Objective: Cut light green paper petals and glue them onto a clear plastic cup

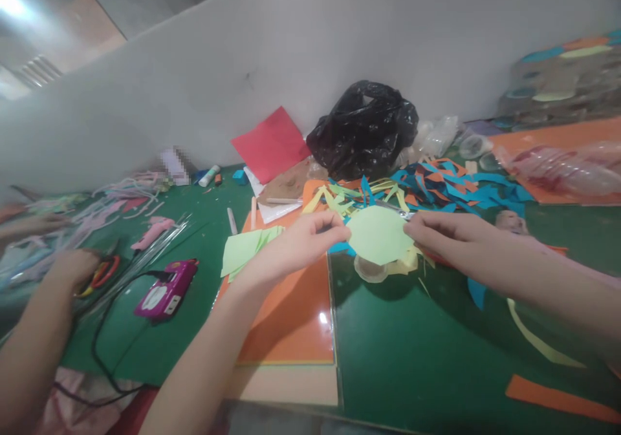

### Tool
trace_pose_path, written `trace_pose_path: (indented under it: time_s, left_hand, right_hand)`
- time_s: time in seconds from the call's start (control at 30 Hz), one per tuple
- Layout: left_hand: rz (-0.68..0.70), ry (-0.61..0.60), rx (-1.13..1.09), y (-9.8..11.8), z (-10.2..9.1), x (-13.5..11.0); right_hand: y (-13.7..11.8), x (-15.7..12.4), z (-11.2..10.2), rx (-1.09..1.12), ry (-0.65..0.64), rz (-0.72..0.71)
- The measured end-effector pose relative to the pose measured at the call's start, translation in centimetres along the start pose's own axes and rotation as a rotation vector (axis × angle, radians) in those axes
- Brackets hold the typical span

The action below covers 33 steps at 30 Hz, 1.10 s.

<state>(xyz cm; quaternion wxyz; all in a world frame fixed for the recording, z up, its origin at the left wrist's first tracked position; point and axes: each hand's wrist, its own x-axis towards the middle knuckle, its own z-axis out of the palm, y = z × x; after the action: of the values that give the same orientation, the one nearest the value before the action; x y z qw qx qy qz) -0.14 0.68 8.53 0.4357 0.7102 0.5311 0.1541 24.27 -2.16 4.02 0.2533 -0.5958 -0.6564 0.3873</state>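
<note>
A light green paper circle (381, 234) is stretched between my two hands above the table. My left hand (320, 238) pinches its left edge between thumb and fingers. At the right edge my right hand (439, 234) pinches it too. A shiny metal piece (402, 213) and a bit of red show by my right hand; I cannot tell whether it holds them. Below the circle are a clear plastic cup piece (369, 270) and pale yellow scraps. Light green paper sheets (247, 251) lie by my left wrist, on an orange sheet stack (286, 318).
Behind my hands lie blue and orange paper strips (446, 183) and a black plastic bag (363, 128). Left are a purple power strip (167, 289) with a cable and a pink glue gun (154, 231). Another person's hand (72, 270) touches scissors (104, 273) there.
</note>
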Motion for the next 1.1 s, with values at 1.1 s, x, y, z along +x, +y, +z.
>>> trace_pose_path:
  time_s: [1.1]
  left_hand:
    - [-0.046, -0.071, -0.010, -1.3, 0.6, 0.5]
  right_hand:
    - [1.0, 0.2, 1.0, 0.000, 0.024, -0.063]
